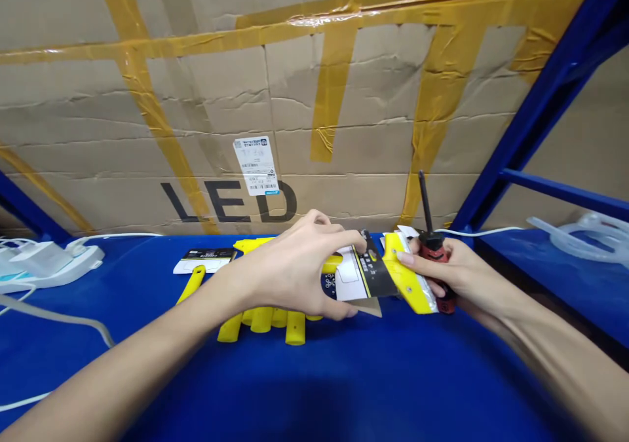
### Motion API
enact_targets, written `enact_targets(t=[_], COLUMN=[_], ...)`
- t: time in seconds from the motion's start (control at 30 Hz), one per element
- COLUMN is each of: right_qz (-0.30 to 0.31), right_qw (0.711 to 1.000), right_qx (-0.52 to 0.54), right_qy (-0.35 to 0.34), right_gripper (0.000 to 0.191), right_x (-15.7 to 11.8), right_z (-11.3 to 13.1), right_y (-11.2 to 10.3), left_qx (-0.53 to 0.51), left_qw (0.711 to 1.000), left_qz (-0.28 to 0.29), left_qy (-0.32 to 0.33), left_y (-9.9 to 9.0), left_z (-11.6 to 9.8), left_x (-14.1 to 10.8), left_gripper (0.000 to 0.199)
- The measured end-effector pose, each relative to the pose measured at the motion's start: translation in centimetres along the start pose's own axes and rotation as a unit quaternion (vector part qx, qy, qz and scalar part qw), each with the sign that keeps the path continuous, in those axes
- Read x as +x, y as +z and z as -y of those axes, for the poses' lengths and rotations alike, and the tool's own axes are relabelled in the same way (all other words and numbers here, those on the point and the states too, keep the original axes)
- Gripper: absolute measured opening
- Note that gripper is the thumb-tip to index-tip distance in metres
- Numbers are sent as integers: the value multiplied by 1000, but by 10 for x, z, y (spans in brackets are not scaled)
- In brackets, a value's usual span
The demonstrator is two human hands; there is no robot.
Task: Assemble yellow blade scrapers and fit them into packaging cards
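Note:
My right hand [455, 268] is closed around a yellow scraper [410, 283] by its wide head and also holds a screwdriver [433, 247] with a red and black handle, its shaft pointing up. A black and white packaging card [369, 275] sits around the scraper's handle. The fingers of my left hand [304, 265] curl around this card and the handle inside it. Under and beyond my left hand lie several yellow handles [295, 331], partly hidden by my arm. Left of them, another yellow handle [194, 283] lies beside a black and white card [205, 260].
Behind the blue tabletop [304, 389] stands a large taped cardboard box [295, 101] marked LED. A white power strip [73, 265] with cables lies at left. Blue metal posts [521, 121] frame the space, and clear tubing [590, 236] lies coiled at right.

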State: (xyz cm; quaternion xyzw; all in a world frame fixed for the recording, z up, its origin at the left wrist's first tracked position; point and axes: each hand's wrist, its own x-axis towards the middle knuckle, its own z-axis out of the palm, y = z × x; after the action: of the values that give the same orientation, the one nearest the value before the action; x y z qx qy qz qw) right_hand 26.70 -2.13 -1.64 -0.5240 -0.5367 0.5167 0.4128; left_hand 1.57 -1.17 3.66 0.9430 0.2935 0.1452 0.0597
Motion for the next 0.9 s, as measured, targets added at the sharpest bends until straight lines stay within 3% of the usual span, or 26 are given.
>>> enact_targets(t=[0.23,0.37,0.47,0.67,0.8,0.9], right_qz=[-33,-57,-63,-85,-97,-107], right_qw=[991,983,981,971,971,969], right_qx=[-63,-62,-62,-83,-79,-92], right_qy=[-110,-160,-173,-206,-204,-203], right_gripper=[47,42,41,37,38,40], right_x=[3,1,-2,-6,-5,-5], right_z=[-13,-12,-11,-15,-15,-16], right_y=[-23,-23,-19,-10,-7,-4], left_qx=[-103,-163,-230,-281,-291,-288], left_qw=[992,980,962,931,921,920], left_qz=[58,83,104,222,239,250], left_qy=[-40,-84,-103,-70,-100,-88], left_y=[-7,-10,-11,-16,-21,-20], left_z=[-5,-1,4,20,26,26], left_x=[16,16,19,30,25,21], left_gripper=[53,58,46,33,27,31])
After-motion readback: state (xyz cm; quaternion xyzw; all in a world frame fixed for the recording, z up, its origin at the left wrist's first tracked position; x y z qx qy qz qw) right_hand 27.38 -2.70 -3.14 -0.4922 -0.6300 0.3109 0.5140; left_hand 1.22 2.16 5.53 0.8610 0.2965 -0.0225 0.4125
